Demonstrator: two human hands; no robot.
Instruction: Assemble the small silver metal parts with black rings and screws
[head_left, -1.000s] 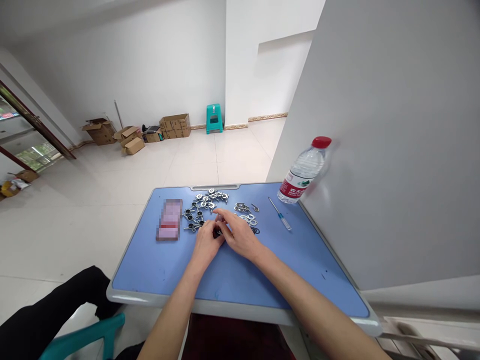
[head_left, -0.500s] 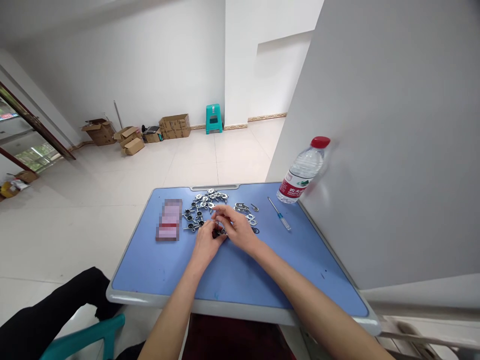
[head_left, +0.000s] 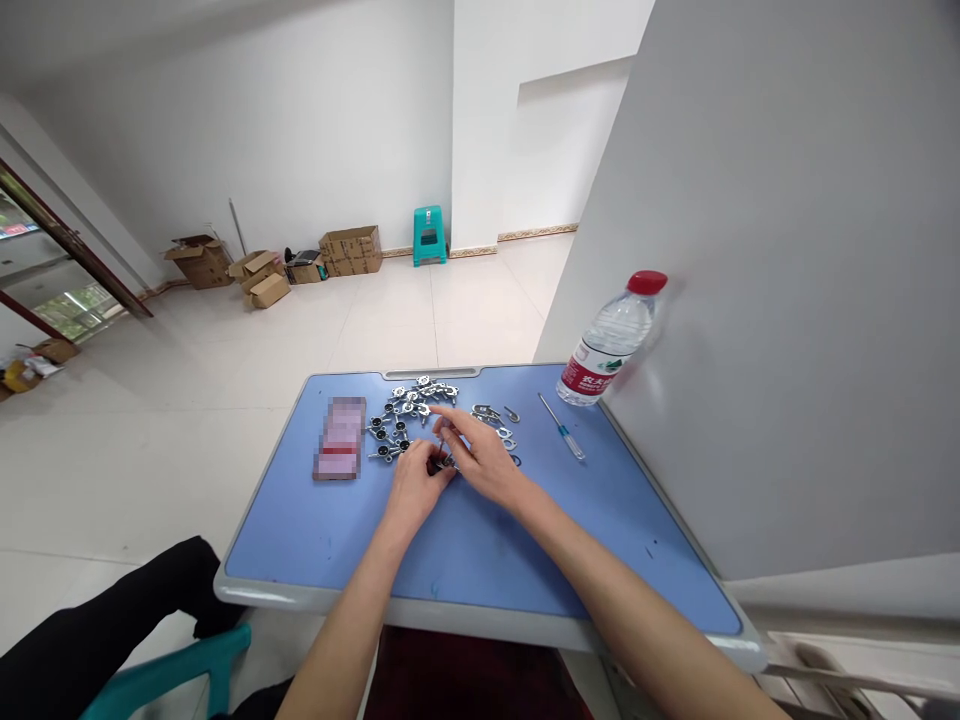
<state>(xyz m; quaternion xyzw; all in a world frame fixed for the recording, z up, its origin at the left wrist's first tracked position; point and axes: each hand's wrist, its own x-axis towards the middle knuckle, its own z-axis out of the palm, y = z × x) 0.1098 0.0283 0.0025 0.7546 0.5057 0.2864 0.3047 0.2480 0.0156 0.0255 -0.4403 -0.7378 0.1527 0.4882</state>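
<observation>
My left hand (head_left: 417, 482) rests on the blue tabletop, its fingers closed on a small metal fitting (head_left: 435, 466) with a dark part, mostly hidden. Just above it, my right hand (head_left: 480, 455) pinches a thin upright tool (head_left: 441, 445) that looks like a small screwdriver; its lower end meets the fitting. Similar metal fittings with black round centres (head_left: 401, 446) lie left of the fingers. Behind them is a cluster of silver metal fittings (head_left: 424, 394). Several flat metal plates (head_left: 507, 436) and U-shaped pieces (head_left: 512, 414) lie beyond my right hand.
A screwdriver with a clear and blue handle (head_left: 570, 442) lies at the right, near a red-capped water bottle (head_left: 600, 355) by the grey partition (head_left: 787, 300). A pixelated flat object (head_left: 341, 438) lies at the left. Cardboard boxes (head_left: 351, 250) and a green stool (head_left: 429, 237) stand along the wall.
My right hand has shifted slightly, with its fingers lower and closer around the thin tool, whose shaft shows more plainly. My left hand stays on the fitting.
</observation>
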